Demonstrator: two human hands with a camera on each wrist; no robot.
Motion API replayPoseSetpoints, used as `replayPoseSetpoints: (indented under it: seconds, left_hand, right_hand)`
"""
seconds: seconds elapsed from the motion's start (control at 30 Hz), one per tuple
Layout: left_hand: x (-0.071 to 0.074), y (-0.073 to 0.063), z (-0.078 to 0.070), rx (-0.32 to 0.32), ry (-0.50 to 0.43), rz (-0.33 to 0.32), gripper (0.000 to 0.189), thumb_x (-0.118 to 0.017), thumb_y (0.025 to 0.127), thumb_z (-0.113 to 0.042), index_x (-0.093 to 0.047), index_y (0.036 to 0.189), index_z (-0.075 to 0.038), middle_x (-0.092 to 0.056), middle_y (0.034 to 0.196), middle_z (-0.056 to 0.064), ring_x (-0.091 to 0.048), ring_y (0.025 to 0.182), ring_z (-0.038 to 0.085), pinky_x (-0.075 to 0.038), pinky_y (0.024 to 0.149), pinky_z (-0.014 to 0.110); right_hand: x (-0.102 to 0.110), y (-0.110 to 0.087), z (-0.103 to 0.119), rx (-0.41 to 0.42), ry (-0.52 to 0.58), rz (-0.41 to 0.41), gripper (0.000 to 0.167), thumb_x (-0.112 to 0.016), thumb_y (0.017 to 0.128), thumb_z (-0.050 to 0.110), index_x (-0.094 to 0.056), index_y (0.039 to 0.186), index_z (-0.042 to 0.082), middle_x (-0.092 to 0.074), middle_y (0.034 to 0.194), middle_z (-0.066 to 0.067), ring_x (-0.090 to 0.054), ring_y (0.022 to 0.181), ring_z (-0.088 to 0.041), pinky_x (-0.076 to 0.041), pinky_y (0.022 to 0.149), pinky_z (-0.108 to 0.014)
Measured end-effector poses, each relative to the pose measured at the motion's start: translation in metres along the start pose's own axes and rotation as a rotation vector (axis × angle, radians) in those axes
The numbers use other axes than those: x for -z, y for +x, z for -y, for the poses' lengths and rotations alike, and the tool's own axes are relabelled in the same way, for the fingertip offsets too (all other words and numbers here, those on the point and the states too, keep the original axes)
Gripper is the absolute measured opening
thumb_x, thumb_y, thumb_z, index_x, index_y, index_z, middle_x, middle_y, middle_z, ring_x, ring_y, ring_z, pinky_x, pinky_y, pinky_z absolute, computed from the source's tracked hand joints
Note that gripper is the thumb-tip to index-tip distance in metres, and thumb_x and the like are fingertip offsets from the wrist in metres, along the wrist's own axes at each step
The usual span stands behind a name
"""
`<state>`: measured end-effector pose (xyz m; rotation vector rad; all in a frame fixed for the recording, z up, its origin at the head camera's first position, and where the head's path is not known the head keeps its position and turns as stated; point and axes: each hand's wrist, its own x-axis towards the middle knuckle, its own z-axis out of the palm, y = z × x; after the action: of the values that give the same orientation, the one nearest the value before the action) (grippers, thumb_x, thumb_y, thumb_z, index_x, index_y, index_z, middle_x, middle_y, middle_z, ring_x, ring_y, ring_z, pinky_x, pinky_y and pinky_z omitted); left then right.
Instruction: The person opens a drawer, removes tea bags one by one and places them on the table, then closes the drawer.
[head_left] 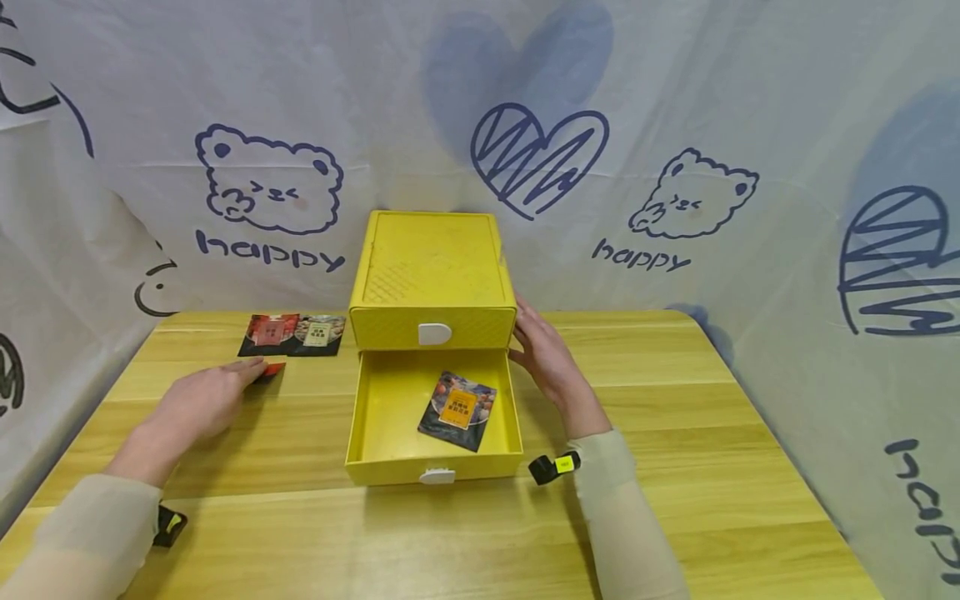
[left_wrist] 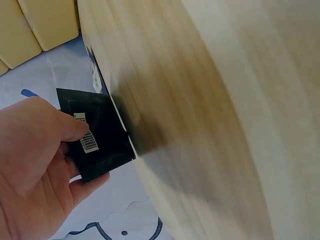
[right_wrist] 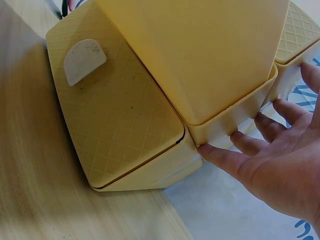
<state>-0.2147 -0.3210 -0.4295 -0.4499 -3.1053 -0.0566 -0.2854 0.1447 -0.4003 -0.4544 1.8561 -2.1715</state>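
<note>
Head: holds a packet (head_left: 274,370) in the left hand (head_left: 201,402), at nine o'clock from the pulled-out drawer (head_left: 480,467); might snag it on the drawer's nine o'clock wall (head_left: 357,408) if carried low; has a second packet (head_left: 459,408) inside, two more packets (head_left: 292,335) at ten o'clock. Left wrist: pinches it near the table (left_wrist: 210,150); might drop it if loosely held. Right wrist: touches the box (right_wrist: 120,120) with the right hand (right_wrist: 280,157), gripping nothing; might shift it by pressing.

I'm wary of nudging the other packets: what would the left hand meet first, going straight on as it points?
Probably the pale-labelled packet, beside the red-labelled packet; depth is unclear, though, so the left hand might pass over it.
</note>
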Motion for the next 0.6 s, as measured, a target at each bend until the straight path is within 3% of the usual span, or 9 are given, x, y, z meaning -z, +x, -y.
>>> replayPoseSetpoints:
  seconds: [0.33, 0.6]
  left_hand:
    - [-0.005, 0.002, 0.000, 0.030, -0.083, 0.088, 0.049, -0.044, 0.098, 0.004, -0.052, 0.146, 0.008, -0.048, 0.149, 0.033, -0.050, 0.130, 0.058, -0.047, 0.100, 0.069]
    - [-0.012, 0.005, 0.004, -0.014, -0.106, 0.080, 0.048, -0.057, 0.095, 0.002, -0.054, 0.142, 0.012, -0.047, 0.149, 0.036, -0.050, 0.129, 0.058, -0.046, 0.103, 0.068]
  right_hand:
    - [-0.001, 0.000, 0.000, 0.000, 0.005, -0.003, 0.057, -0.035, 0.113, 0.032, -0.024, 0.167, 0.022, -0.023, 0.172, 0.000, -0.022, 0.158, -0.025, -0.028, 0.123, -0.060]
    - [-0.001, 0.000, 0.000, 0.002, 0.008, -0.001, 0.057, -0.035, 0.113, 0.032, -0.023, 0.167, 0.022, -0.022, 0.173, -0.001, -0.021, 0.158, -0.026, -0.027, 0.123, -0.061]
